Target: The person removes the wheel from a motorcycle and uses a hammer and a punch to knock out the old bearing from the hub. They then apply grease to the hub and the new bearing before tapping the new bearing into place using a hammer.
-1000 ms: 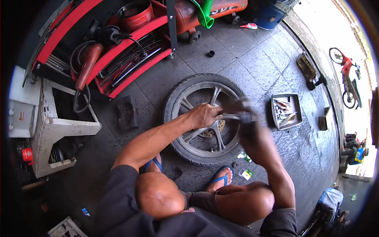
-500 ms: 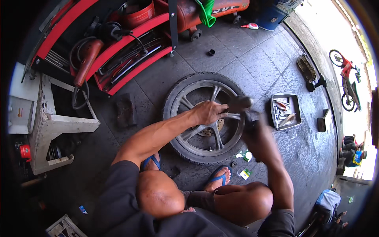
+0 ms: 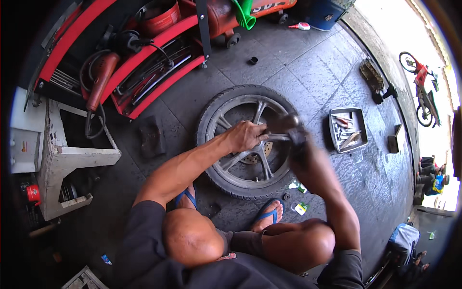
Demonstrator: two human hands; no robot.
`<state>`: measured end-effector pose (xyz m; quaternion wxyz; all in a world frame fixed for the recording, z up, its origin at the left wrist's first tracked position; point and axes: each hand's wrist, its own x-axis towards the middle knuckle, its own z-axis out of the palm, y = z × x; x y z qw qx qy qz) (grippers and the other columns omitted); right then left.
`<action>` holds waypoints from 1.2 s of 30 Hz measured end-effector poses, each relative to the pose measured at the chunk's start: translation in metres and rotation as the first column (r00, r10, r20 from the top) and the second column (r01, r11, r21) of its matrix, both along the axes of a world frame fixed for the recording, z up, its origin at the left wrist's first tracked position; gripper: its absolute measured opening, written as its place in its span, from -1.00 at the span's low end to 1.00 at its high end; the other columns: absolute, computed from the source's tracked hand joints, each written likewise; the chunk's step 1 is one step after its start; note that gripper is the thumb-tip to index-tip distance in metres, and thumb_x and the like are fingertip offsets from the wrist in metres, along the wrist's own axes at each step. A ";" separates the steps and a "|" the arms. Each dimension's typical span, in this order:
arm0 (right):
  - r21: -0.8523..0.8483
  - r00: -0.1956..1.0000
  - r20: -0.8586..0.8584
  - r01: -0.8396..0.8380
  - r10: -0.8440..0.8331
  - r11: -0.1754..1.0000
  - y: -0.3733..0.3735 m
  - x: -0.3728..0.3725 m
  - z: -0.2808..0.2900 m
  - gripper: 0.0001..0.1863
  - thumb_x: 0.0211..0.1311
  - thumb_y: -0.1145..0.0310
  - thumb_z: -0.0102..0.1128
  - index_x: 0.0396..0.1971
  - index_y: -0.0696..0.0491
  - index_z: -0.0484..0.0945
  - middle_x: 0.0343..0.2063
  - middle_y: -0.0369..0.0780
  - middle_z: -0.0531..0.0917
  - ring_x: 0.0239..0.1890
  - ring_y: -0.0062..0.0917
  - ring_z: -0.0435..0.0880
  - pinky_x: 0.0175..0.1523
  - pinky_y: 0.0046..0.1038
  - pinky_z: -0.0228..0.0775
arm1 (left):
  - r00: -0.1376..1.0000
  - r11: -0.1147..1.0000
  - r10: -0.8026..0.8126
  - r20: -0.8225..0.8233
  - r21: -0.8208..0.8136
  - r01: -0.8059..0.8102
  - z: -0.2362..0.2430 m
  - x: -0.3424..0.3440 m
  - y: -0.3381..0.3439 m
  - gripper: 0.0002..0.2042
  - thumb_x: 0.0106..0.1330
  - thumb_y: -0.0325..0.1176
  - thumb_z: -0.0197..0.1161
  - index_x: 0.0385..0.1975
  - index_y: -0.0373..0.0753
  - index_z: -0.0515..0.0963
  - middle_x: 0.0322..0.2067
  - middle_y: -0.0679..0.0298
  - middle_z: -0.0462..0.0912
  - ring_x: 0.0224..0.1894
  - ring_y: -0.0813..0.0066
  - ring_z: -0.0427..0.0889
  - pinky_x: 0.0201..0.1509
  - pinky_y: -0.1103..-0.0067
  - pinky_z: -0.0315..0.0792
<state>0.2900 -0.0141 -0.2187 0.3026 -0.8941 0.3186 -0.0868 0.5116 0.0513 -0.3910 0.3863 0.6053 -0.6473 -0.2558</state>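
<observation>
A motorcycle wheel (image 3: pixel 206 120) with a black tyre and grey spoked rim lies flat on the floor before my feet. My left hand (image 3: pixel 245 136) is closed over the hub, its fingers curled round something too hidden to name. Just right of it is the blurred metal head of a hammer (image 3: pixel 290 122). My right hand (image 3: pixel 308 153), smeared by motion, grips the hammer above the wheel's right side. Part of a brake disc (image 3: pixel 250 159) shows below the left hand, behind the spokes.
A metal tray (image 3: pixel 332 126) of tools lies right of the wheel. At upper left stands a red tool trolley (image 3: pixel 159 91) with a corded power tool (image 3: pixel 103 72). A white wooden stand (image 3: pixel 79 161) is at left. Small packets (image 3: pixel 301 208) and a ring (image 3: pixel 287 196) lie near my foot.
The hammer and my right hand have shifted slightly left, closer to my left hand. The whole view has moved a little; my left hand keeps its place over the hub.
</observation>
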 end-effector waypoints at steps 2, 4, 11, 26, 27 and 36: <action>0.068 0.999 -0.049 0.024 -0.020 0.997 -0.007 0.003 -0.019 -0.41 0.22 0.51 0.27 0.24 0.13 0.28 -0.42 0.06 0.71 -0.34 -0.20 0.78 -0.24 -0.24 0.59 | 0.998 0.999 0.009 -0.065 -0.041 -0.011 -0.017 0.003 0.004 -0.77 0.44 -0.21 0.21 -0.16 -0.28 0.55 -0.47 -0.08 0.65 -0.30 -0.16 0.66 -0.30 0.16 0.53; 0.264 0.997 0.068 0.025 -0.045 0.964 -0.014 0.003 -0.002 -0.41 0.23 0.52 0.26 0.25 0.14 0.27 -0.45 0.01 0.70 -0.39 -0.32 0.77 -0.25 -0.28 0.57 | 0.996 0.998 -0.041 -0.074 -0.046 0.037 -0.030 0.006 0.005 -0.77 0.44 -0.21 0.22 -0.22 -0.28 0.52 -0.48 -0.06 0.64 -0.31 -0.15 0.66 -0.31 0.16 0.52; 0.080 0.710 0.671 0.216 -0.213 0.973 0.012 -0.013 0.071 -0.26 0.21 0.60 0.30 0.37 0.14 0.19 -0.31 -0.26 0.58 -0.47 -0.74 0.51 -0.48 -0.69 0.34 | 0.999 0.991 -0.034 -0.041 -0.130 0.029 -0.022 -0.001 -0.006 -0.74 0.40 -0.17 0.25 -0.19 -0.25 0.50 -0.48 -0.01 0.66 -0.33 -0.10 0.68 -0.31 0.17 0.54; 0.181 0.799 0.547 0.180 -0.251 0.967 0.009 0.002 0.114 -0.50 0.26 0.56 0.28 0.18 0.15 0.33 -0.36 -0.25 0.62 -0.56 -0.69 0.51 -0.52 -0.64 0.33 | 0.999 0.999 0.031 0.016 -0.045 -0.030 -0.006 0.004 0.013 -0.80 0.40 -0.25 0.24 -0.19 -0.24 0.49 -0.46 -0.02 0.68 -0.31 -0.13 0.68 -0.30 0.11 0.55; 0.238 0.807 0.472 0.271 -0.355 0.933 0.013 -0.006 0.112 -0.41 0.22 0.58 0.29 0.23 0.14 0.28 -0.32 -0.24 0.65 -0.50 -0.62 0.55 -0.41 -0.57 0.46 | 0.999 1.000 -0.003 0.038 -0.029 0.004 -0.003 0.004 0.012 -0.80 0.40 -0.26 0.24 -0.19 -0.24 0.48 -0.47 -0.02 0.67 -0.31 -0.13 0.68 -0.30 0.11 0.55; 0.236 0.991 0.115 0.040 -0.069 0.971 -0.003 0.014 0.021 -0.39 0.22 0.62 0.24 0.27 0.13 0.29 -0.45 -0.23 0.59 -0.42 -0.60 0.59 -0.24 -0.50 0.48 | 0.997 0.999 -0.054 -0.062 -0.008 0.053 -0.024 -0.004 0.008 -0.77 0.41 -0.21 0.25 -0.15 -0.24 0.53 -0.47 -0.04 0.66 -0.29 -0.12 0.69 -0.27 0.17 0.54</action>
